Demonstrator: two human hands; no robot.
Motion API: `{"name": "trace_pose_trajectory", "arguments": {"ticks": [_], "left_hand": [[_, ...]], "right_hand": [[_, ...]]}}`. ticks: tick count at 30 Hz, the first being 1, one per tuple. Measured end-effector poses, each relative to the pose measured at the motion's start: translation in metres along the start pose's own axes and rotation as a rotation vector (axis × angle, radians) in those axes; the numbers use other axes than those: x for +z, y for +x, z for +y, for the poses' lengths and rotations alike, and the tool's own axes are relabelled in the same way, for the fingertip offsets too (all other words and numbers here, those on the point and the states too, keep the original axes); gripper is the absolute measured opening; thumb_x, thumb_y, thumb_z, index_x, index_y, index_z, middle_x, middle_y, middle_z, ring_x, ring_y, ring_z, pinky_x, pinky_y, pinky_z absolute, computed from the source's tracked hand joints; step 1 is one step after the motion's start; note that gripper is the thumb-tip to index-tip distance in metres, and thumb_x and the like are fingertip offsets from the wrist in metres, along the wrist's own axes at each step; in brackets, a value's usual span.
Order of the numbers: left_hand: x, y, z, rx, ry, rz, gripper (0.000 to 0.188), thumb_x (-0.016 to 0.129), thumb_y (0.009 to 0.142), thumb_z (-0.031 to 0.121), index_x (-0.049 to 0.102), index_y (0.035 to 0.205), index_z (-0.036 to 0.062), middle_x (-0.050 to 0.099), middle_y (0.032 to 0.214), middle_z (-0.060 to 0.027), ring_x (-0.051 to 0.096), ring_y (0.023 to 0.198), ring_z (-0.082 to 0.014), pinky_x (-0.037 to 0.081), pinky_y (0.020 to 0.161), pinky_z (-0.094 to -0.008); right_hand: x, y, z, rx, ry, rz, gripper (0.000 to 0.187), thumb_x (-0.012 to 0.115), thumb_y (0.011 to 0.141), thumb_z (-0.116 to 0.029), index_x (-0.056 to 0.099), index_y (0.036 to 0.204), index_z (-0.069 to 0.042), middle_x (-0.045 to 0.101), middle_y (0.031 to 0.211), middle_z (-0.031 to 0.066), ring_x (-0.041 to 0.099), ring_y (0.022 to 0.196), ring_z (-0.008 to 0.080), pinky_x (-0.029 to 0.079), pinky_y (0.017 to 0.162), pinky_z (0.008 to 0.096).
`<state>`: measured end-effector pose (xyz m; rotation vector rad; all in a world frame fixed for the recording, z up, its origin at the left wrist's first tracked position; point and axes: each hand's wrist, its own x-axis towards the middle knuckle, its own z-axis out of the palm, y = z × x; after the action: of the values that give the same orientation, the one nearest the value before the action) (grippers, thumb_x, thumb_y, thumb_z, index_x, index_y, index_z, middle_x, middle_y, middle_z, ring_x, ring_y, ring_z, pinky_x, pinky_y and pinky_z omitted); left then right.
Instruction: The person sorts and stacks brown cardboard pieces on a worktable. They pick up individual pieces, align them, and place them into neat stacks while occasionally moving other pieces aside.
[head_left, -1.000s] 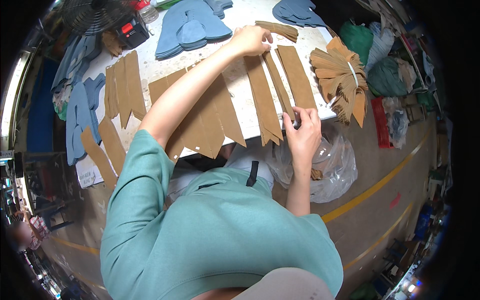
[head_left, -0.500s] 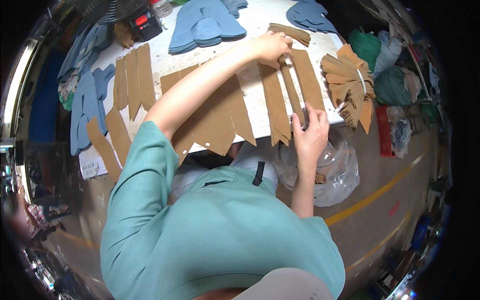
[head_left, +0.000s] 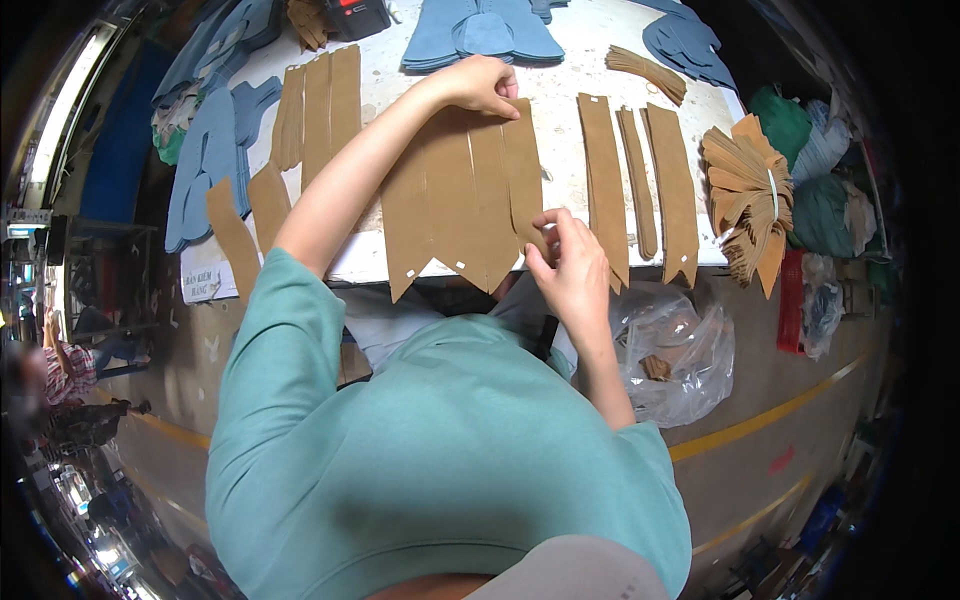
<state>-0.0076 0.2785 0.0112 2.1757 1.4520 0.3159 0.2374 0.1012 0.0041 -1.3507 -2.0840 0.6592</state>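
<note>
A long brown strip (head_left: 524, 165), which looks like leather or suede, lies along the right edge of a row of similar brown strips (head_left: 440, 205) with pointed lower ends. Its far end is pinched by my left hand (head_left: 482, 86), fingers closed. At the near end, the thumb and curled fingers of my right hand (head_left: 574, 262) close around the strip's edge. To the right, apart from the row, lie a brown strip (head_left: 602, 170), a narrow stack seen edge-on (head_left: 637, 180) and another wide strip (head_left: 671, 185). Small white marks show on several strip ends.
The white table (head_left: 560, 120) carries blue cut pieces (head_left: 485, 35), more brown strips (head_left: 330, 105) at left, and a tied fan-shaped brown bundle (head_left: 745, 195) at right. A clear plastic bag (head_left: 690, 365) is below the front edge. A red crate (head_left: 790, 300) stands at right.
Both hands have moved left from the separate strips to the row's right edge, where they now hold a strip. The whole view has shifted slightly.
</note>
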Motion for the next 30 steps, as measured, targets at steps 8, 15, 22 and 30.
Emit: {"name": "trace_pose_trajectory", "arguments": {"ticks": [8,15,22,30], "left_hand": [[-0.029,-0.007,-0.02,-0.01,-0.432,-0.032,0.036,0.077,0.081,0.016,0.062,0.113,0.0061,0.066,0.079,0.002,0.058,0.078,-0.0075,0.044,0.077,-0.0247],[-0.023,-0.022,-0.031,-0.11,-0.321,-0.107,0.037,0.083,0.073,0.014,0.066,0.103,0.0022,0.066,0.074,0.001,0.057,0.072,-0.0091,0.044,0.069,-0.0247],[-0.022,-0.027,-0.024,-0.104,-0.246,-0.081,0.031,0.079,0.077,0.012,0.064,0.103,0.0027,0.061,0.071,0.0013,0.055,0.068,-0.0075,0.045,0.066,-0.0226],[-0.015,-0.03,-0.026,-0.136,-0.218,-0.025,0.029,0.081,0.074,0.015,0.066,0.094,0.001,0.06,0.08,-0.0012,0.055,0.071,-0.0085,0.046,0.063,-0.0226]], "right_hand": [[-0.011,-0.006,-0.004,0.222,0.511,0.01,0.014,0.069,0.084,-0.004,0.065,0.097,-0.004,0.064,0.071,0.0019,0.058,0.062,0.0064,0.05,0.061,0.0226],[0.01,-0.015,-0.007,0.221,0.49,-0.202,0.014,0.069,0.086,-0.002,0.062,0.097,-0.002,0.066,0.074,0.0009,0.058,0.062,0.0027,0.048,0.059,0.0197],[0.007,-0.014,-0.014,0.175,0.309,-0.149,0.022,0.071,0.08,-0.006,0.061,0.1,-0.006,0.061,0.07,0.0033,0.058,0.056,0.0137,0.051,0.06,0.0279],[0.018,-0.003,-0.023,0.103,0.214,-0.12,0.045,0.072,0.076,-0.01,0.056,0.118,-0.013,0.055,0.108,0.0111,0.061,0.091,0.0311,0.051,0.08,0.041]]}}
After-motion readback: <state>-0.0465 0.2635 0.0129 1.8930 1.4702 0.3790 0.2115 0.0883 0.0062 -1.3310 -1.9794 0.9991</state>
